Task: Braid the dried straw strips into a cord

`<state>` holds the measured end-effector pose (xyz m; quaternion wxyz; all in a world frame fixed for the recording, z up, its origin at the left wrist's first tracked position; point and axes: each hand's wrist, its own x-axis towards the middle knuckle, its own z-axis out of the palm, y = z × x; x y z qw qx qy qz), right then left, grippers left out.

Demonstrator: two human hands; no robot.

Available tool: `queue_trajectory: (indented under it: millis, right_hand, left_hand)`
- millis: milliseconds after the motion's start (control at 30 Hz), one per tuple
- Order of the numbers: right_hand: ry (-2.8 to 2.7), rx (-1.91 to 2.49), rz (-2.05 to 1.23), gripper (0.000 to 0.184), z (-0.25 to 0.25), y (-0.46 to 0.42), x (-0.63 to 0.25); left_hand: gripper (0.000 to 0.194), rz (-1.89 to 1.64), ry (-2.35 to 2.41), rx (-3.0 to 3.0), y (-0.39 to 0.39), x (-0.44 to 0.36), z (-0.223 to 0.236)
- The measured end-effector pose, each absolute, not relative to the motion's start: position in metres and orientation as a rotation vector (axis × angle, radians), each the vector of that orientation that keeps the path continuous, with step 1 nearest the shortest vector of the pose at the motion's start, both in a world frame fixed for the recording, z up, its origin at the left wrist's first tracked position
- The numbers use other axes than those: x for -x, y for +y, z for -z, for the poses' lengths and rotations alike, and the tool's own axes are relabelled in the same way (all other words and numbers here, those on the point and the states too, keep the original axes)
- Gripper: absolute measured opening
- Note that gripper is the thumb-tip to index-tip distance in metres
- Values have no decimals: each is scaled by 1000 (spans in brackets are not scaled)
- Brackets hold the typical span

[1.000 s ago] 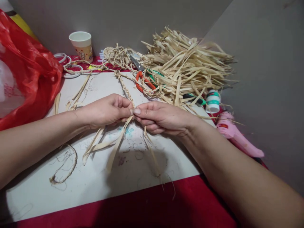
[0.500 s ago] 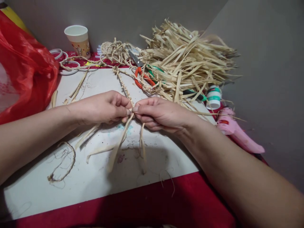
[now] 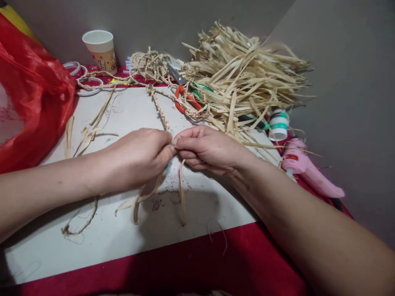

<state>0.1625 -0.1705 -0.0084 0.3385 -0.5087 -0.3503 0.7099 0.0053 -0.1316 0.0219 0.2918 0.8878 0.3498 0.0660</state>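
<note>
A thin braid of pale dried leaf strips (image 3: 159, 110) runs from the board's back edge down to my fingers. My left hand (image 3: 145, 154) is closed, thumb and forefinger pinching strips at the braid's lower end. Tip to tip with it, my right hand (image 3: 200, 149) also pinches the strips, its fingers curled under. The exact point of the grip is hidden by the fingertips. One loose strip (image 3: 182, 189) hangs below my right hand, and others (image 3: 135, 205) curl out beneath my left hand onto the white board (image 3: 117, 255).
A big heap of dried strips (image 3: 247, 74) lies at the back right, beside orange-handled scissors (image 3: 188, 100). Farther right are a white-and-green tape roll (image 3: 278, 125) and a pink glue gun (image 3: 308, 166). A paper cup (image 3: 100, 51) and red plastic bag (image 3: 40, 94) stand left.
My left hand has turned over and come nearer, its back now covering the strips. The loose strips below it have shifted left and curled. My right hand stays almost in place.
</note>
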Motion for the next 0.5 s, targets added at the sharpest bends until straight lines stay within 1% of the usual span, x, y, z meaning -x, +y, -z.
queue_trajectory:
  millis: [100, 267, 367, 500]
  right_hand:
    - [-848, 1311, -1885, 26, 7, -170, -163]
    - [-826, 1299, -1887, 30, 5, -171, -162]
    - [-845, 1282, -1872, 33, 7, -172, -161]
    - [-883, 1284, -1834, 34, 11, -173, -159]
  left_hand:
    - [17, -14, 988, -2524, -140, -4, -18]
    - [30, 267, 957, -2859, -152, 0, -12]
    - [34, 328, 926, -2993, -158, 2, -10]
    - [32, 362, 792, -3100, -162, 2, -12]
